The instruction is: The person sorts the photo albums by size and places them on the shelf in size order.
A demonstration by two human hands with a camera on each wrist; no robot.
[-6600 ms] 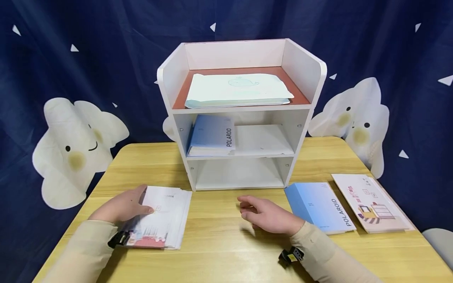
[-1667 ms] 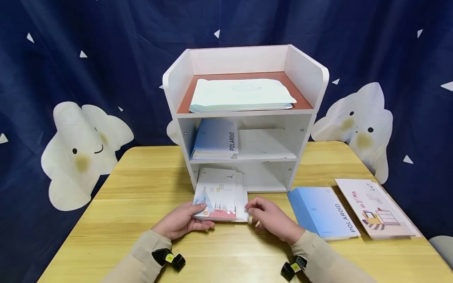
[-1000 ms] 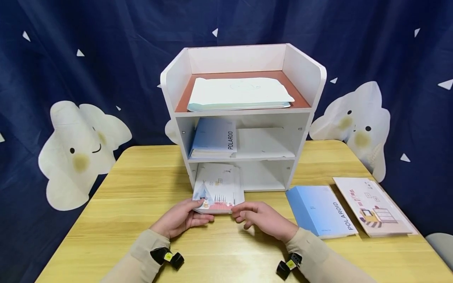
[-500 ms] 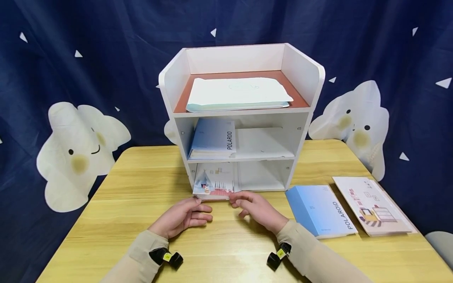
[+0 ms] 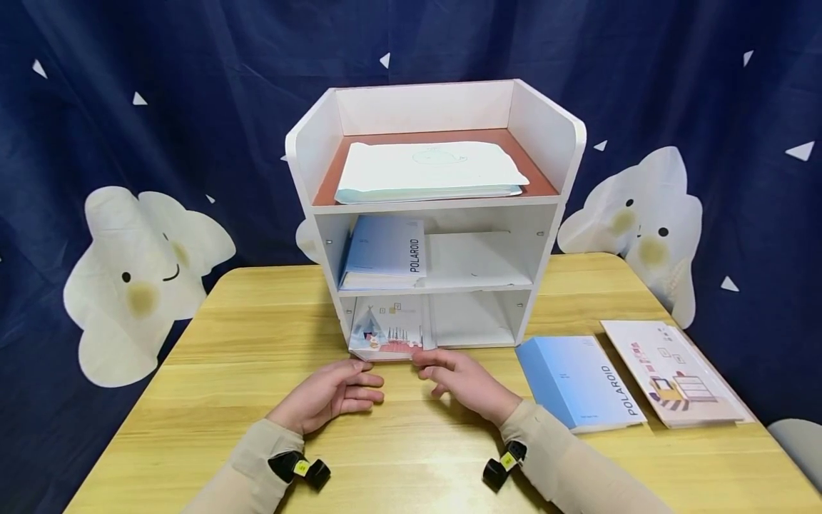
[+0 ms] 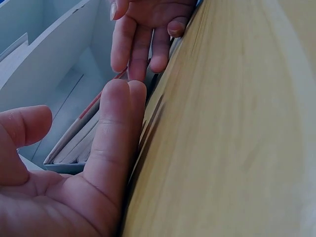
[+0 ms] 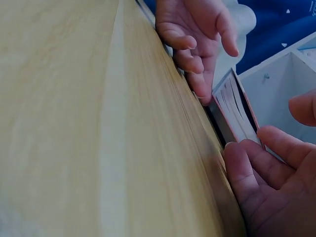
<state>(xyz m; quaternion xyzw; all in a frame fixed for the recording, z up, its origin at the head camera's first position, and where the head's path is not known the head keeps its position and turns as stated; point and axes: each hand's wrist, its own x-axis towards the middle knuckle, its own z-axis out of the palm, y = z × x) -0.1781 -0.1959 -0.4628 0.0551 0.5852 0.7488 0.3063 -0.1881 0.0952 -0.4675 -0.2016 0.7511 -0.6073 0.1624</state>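
An album with a tent and pink picture on its cover lies flat in the left part of the lowest compartment of the white shelf unit, its front edge sticking out slightly. My left hand is by the album's front left corner, fingers extended and thumb apart. At the front right corner, the fingertips of my right hand touch the edge, fingers loosely bent. From the right wrist, page edges of the album show between the hands. Neither hand grips it.
A blue POLAROID album lies in the middle compartment, and a white whale-print album on top. On the table, right of the shelf, lie another blue POLAROID album and a pale illustrated album. A dark curtain hangs behind.
The tent-picture album has gone from the table's left side into the lowest compartment, sliding deeper lately. The left hand has let go of it; the right hand has followed its front edge.
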